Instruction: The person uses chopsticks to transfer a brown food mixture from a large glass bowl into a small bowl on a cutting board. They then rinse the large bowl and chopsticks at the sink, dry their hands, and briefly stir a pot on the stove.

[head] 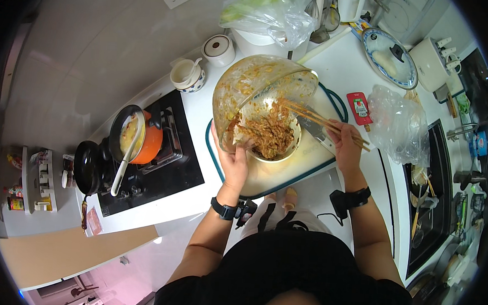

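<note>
My left hand (pixel 234 162) grips the rim of a large glass bowl (pixel 239 82), which is tilted far over. Its inner wall is smeared with sauce. Brown, sauce-coated food (pixel 270 133) spreads from the tipped bowl into a smaller white bowl (pixel 297 145) beneath it. My right hand (pixel 346 147) holds a pair of wooden chopsticks (pixel 308 113), their tips at the food inside the glass bowl. Under both bowls lies a cutting board (pixel 263 180) with a dark green edge. A knife (pixel 320 133) rests on the board beneath the chopsticks; part of its blade is hidden.
At left, an orange pot (pixel 148 141) with a ladle (pixel 123 167) stands on the black cooktop (pixel 169 165). A red sauce pouch (pixel 359 109) and a clear plastic bag (pixel 398 123) lie at right, before the sink (pixel 440 196). A lidded plate (pixel 389 58) stands at the back.
</note>
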A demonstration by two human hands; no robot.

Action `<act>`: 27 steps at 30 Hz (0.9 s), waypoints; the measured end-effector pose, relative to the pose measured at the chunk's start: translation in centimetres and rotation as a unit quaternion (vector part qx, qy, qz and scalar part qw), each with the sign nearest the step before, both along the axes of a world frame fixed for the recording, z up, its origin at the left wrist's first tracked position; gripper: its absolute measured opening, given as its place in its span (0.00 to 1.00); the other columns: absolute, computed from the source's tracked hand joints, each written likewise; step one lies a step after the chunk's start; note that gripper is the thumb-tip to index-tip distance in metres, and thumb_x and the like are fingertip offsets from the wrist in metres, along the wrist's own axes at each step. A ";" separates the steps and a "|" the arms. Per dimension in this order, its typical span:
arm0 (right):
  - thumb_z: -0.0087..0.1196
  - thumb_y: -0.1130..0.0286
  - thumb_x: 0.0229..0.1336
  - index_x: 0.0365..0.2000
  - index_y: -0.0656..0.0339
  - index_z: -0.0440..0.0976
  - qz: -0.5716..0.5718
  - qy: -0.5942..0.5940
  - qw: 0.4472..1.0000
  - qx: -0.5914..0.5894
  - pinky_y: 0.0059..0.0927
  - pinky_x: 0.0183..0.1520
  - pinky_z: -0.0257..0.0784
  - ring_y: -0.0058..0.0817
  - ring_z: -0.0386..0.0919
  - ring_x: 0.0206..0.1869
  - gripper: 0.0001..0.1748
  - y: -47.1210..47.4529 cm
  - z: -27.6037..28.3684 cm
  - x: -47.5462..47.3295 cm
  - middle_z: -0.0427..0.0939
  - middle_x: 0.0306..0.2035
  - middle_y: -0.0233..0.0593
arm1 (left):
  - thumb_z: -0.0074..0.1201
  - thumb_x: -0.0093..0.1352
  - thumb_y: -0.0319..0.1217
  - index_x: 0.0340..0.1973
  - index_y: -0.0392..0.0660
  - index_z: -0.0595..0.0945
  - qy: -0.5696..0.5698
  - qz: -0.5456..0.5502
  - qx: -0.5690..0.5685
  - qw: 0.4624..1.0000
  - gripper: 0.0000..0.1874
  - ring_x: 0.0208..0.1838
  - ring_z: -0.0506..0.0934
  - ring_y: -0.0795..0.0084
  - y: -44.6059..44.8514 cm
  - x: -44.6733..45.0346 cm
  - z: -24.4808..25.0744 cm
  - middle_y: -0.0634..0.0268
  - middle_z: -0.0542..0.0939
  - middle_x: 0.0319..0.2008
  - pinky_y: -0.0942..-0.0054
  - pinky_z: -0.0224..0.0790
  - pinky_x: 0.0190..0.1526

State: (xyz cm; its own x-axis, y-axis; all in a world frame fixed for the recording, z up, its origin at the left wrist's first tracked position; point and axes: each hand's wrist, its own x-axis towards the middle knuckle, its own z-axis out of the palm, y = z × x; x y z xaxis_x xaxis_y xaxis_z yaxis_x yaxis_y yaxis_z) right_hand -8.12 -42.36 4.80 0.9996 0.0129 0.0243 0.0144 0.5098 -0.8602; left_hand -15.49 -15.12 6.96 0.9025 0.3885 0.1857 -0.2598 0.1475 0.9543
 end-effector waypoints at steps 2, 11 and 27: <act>0.45 0.66 0.70 0.41 0.69 0.72 0.014 0.012 1.000 0.012 0.36 0.56 0.75 0.39 0.78 0.51 0.14 0.5 -1.5 -0.8 0.76 0.49 0.52 | 0.35 0.68 0.14 0.71 0.49 0.41 -0.004 0.008 0.003 1.000 0.39 0.59 0.71 0.63 -0.2 -0.1 0.1 0.56 0.60 0.65 0.67 0.77 0.51; 0.43 0.67 0.70 0.39 0.68 0.72 0.059 0.045 0.996 0.055 0.36 0.59 0.74 0.39 0.76 0.53 0.13 1.4 0.0 -3.5 0.76 0.48 0.53 | 0.30 0.64 0.11 0.72 0.62 0.37 0.000 0.038 -0.012 0.999 0.46 0.50 0.80 0.51 -1.0 0.2 -0.1 0.40 0.56 0.69 0.62 0.79 0.47; 0.46 0.66 0.69 0.40 0.69 0.73 0.041 0.018 0.999 0.004 0.39 0.58 0.73 0.42 0.77 0.53 0.14 0.7 -1.6 -1.8 0.75 0.49 0.55 | 0.31 0.65 0.12 0.71 0.59 0.40 -0.025 0.062 -0.055 0.996 0.43 0.50 0.79 0.53 -2.2 0.3 1.6 0.43 0.56 0.67 0.59 0.79 0.48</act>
State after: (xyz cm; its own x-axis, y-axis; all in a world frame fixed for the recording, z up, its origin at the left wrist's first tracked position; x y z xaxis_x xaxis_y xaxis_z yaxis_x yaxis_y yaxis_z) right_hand -9.91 -41.61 3.16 0.9954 0.0955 -0.0107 -0.0585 0.5144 -0.8555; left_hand -15.15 -17.34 8.58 0.8365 0.5177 0.1795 -0.3301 0.2146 0.9192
